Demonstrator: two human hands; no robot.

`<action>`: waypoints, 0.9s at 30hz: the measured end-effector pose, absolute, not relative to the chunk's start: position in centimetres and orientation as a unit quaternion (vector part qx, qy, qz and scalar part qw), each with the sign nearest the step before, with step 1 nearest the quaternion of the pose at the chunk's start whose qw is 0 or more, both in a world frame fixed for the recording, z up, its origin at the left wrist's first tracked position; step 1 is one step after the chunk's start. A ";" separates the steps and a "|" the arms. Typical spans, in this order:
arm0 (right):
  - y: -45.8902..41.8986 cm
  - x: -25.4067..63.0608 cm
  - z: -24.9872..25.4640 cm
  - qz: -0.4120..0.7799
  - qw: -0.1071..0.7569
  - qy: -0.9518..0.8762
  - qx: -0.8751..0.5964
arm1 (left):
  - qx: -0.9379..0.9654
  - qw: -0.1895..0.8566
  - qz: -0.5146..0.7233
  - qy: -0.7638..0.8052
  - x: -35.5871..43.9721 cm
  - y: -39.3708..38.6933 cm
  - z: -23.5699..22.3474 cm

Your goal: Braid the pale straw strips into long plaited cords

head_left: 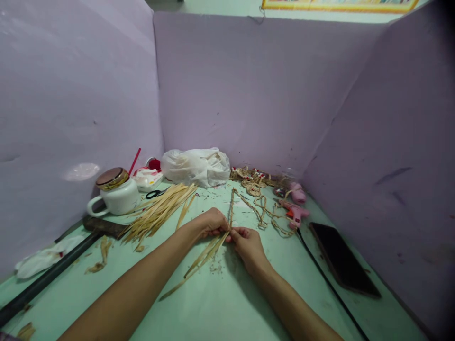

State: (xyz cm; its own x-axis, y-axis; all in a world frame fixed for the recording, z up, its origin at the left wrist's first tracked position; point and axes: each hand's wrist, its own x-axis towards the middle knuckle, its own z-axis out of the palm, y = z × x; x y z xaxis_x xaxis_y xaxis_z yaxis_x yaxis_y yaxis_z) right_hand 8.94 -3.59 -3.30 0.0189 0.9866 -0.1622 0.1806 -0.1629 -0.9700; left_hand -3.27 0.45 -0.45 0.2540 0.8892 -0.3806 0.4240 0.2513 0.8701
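A braided cord of dried plant fibre (pixel 232 208) runs away from my fingers and loops across the table to the right. My left hand (pixel 215 222) is closed on its near end, fingers curled in a pinch. Right beside it, my right hand (pixel 246 241) pinches the same spot from the other side. Loose flat strands (pixel 204 258) trail from between the hands toward the lower left. A bundle of straw-coloured strips (pixel 161 210) lies to the left of my left hand. The exact finger contact is partly hidden.
At left stand a white mug (pixel 122 198) with a lid, scissors (pixel 155 193) and a hammer-like tool (pixel 103 229). Behind lies a white plastic bag (pixel 196 166). To the right are woven pieces (pixel 253 182), a pink glue gun (pixel 294 211) and a phone (pixel 344 258). Purple walls (pixel 263 94) enclose the table.
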 end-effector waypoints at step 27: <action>-6.5 15.6 -1.6 0.640 0.208 -0.529 -0.517 | 0.576 0.612 0.207 0.500 -4.2 1.5 -1.2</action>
State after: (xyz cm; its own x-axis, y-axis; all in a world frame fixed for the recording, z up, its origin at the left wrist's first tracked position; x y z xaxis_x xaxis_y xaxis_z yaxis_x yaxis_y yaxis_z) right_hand 15.57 -6.52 -1.64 -0.3782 0.8131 -0.4425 0.2812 -0.3545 -0.8918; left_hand -4.19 1.45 -1.19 0.4147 0.8297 -0.3737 0.3228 0.2499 0.9129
